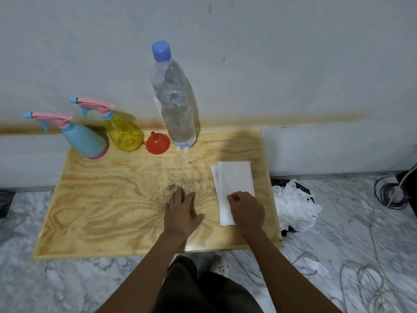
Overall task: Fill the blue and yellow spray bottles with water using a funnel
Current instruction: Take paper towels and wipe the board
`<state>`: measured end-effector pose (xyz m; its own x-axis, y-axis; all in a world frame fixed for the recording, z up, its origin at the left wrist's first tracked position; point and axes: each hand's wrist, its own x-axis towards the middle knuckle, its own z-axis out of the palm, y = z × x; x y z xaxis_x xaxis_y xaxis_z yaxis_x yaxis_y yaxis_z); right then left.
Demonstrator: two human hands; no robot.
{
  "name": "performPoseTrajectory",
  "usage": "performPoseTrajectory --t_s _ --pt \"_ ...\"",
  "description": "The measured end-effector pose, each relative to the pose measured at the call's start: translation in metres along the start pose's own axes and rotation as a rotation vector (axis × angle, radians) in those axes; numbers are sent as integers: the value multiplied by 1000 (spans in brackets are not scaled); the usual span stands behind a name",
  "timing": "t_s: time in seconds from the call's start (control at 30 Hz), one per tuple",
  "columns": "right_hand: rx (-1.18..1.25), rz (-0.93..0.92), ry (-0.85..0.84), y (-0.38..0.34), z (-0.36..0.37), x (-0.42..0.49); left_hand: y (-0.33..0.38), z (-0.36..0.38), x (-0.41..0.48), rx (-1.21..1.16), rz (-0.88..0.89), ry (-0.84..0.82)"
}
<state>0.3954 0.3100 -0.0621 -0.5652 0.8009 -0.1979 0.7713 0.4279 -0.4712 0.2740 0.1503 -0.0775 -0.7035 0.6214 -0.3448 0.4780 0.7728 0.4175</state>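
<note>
A blue spray bottle (84, 138) and a yellow spray bottle (123, 131), both with pink trigger heads, stand at the back left of the wooden table (101, 211). A red funnel (157, 143) lies mouth down beside the yellow one. A tall clear water bottle (174, 105) with a blue cap stands just right of the funnel. My left hand (182, 213) rests flat and open on the table's middle. My right hand (246, 211) pinches the near end of a white paper towel (233, 184) lying on the table's right side.
The table stands against a grey wall over a marble floor. A dark bin (295, 204) stuffed with crumpled white paper sits right of the table. Cables (370, 279) coil on the floor at the right. My legs and a white shoe are below the near edge.
</note>
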Motion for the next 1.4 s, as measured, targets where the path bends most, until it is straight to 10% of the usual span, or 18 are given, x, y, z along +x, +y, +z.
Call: performPoseTrajectory --t_s 0.23,0.73,1.4 --pt "226 86 -18 3 -9 -3 43 18 -5 -44 398 6" --pt "522 -68 86 11 -70 -15 59 26 -1 221 367 -255" --pt "740 -63 310 -8 -114 -26 47 22 -7 -105 297 -189"
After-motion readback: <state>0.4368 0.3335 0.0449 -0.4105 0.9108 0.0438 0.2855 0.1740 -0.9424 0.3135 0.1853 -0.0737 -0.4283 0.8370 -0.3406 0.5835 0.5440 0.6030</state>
